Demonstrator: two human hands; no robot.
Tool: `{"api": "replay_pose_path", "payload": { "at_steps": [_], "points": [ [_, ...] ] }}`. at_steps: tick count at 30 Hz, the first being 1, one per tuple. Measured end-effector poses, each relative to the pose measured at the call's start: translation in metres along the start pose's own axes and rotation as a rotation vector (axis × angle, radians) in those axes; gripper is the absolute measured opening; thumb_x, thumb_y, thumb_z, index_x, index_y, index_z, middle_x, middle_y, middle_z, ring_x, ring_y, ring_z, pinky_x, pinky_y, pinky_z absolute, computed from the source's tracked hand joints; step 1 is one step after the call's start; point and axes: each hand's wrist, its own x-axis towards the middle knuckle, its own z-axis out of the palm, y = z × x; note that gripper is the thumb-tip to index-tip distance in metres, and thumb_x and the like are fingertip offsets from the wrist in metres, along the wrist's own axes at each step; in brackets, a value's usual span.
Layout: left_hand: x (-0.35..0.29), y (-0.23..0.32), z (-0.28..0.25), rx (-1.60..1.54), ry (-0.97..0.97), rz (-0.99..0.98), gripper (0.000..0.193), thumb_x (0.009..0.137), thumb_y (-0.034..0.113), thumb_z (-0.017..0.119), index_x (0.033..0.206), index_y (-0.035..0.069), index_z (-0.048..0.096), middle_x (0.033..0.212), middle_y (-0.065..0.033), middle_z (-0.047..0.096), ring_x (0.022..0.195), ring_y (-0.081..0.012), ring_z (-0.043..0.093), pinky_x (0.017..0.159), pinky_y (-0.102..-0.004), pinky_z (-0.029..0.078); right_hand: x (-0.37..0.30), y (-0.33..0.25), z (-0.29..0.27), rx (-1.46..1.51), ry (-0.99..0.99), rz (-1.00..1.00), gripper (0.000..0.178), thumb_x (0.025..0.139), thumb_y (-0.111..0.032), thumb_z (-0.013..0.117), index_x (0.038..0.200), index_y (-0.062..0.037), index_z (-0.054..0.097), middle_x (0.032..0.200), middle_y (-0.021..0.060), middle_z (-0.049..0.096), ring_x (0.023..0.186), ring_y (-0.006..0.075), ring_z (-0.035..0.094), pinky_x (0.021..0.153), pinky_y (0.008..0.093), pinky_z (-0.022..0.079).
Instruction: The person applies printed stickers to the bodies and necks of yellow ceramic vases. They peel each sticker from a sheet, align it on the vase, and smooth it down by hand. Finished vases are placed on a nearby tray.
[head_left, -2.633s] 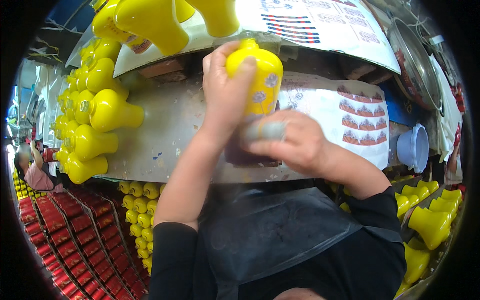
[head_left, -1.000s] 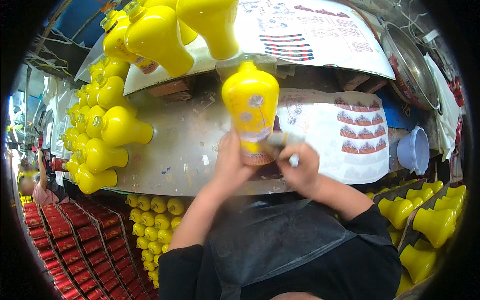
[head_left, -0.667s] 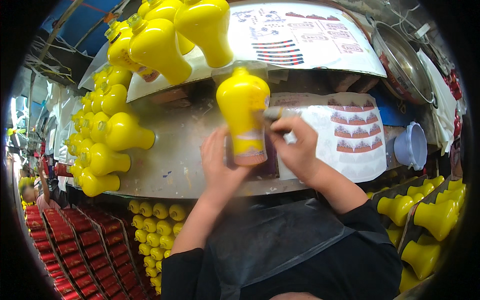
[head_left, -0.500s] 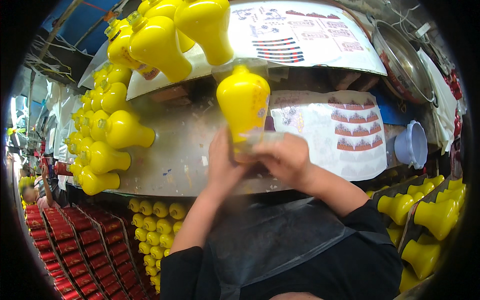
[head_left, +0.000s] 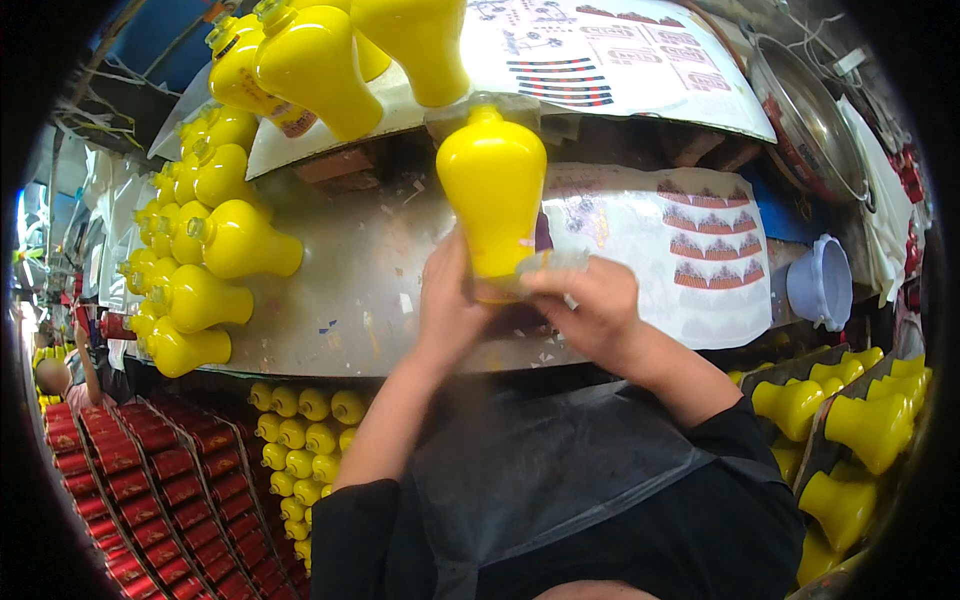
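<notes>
A glossy yellow vase-shaped bottle (head_left: 492,195) stands in front of me, its neck toward the far side. My left hand (head_left: 452,300) closes round the left of its narrow foot. Beside the foot's right side, my right hand (head_left: 590,305) is closed, pinching a flat, pale translucent piece (head_left: 556,261) that looks like a small scraper. One edge of this piece reaches the bottle's lower wall. A small pinkish mark shows on the wall just above it. Behind the bottle's right edge, a dark purple thing (head_left: 543,232) is partly hidden.
More yellow bottles (head_left: 250,238) crowd the table's left, and others stand on the raised white board (head_left: 700,105). A decal sheet (head_left: 715,310) lies at right, near a lavender bucket (head_left: 820,285) and metal basin (head_left: 805,120). Red boxes (head_left: 150,490) fill the lower left; a person (head_left: 80,375) is far left.
The bottle has turned, so the printed pattern on its right side no longer shows. My right hand and the translucent piece have moved slightly right. The whole view has shifted a little.
</notes>
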Motion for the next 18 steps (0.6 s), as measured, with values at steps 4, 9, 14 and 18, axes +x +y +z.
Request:
{"api": "replay_pose_path", "payload": {
  "at_steps": [4,9,14,18],
  "points": [
    [-0.006,-0.002,-0.003,0.039,0.064,0.034,0.093,0.070,0.027,0.092,0.150,0.004,0.050,0.135,-0.0189,0.064,0.127,-0.0386,0.058,0.108,-0.0454,0.044,0.002,0.017,-0.026,0.414,0.170,0.602,0.030,0.091,0.004,0.072,0.121,-0.0009,0.070,0.110,0.0063,0.074,0.095,0.0114,0.069,0.083,0.0276,0.057],
    [-0.017,-0.007,0.000,-0.035,0.147,-0.013,0.100,0.071,0.029,0.093,0.153,0.000,0.044,0.134,-0.0209,0.062,0.126,-0.0352,0.059,0.112,-0.0446,0.042,-0.024,0.046,-0.076,0.522,0.281,0.957,0.025,0.100,-0.008,0.061,0.123,-0.0030,0.067,0.112,0.0033,0.068,0.103,0.0110,0.061,0.091,0.0267,0.049],
    [-0.013,-0.010,0.009,-0.236,-0.024,-0.234,0.103,0.076,0.026,0.092,0.157,-0.005,0.036,0.144,-0.0213,0.057,0.132,-0.0322,0.057,0.112,-0.0404,0.045,-0.075,0.075,-0.160,0.565,0.331,1.225,0.022,0.100,-0.023,0.064,0.090,-0.0051,0.071,0.069,-0.0009,0.063,0.060,0.0104,0.058,0.061,0.0245,0.048],
    [-0.014,-0.001,0.002,-0.141,-0.044,-0.161,0.094,0.082,0.003,0.085,0.160,0.001,0.033,0.152,-0.0137,0.051,0.136,-0.0236,0.052,0.115,-0.0362,0.041,-0.094,0.093,-0.236,-0.605,0.549,0.929,0.024,0.097,-0.029,0.067,0.106,-0.0081,0.076,0.086,0.0135,0.072,0.076,0.0275,0.070,0.069,0.0359,0.054]
  ]
}}
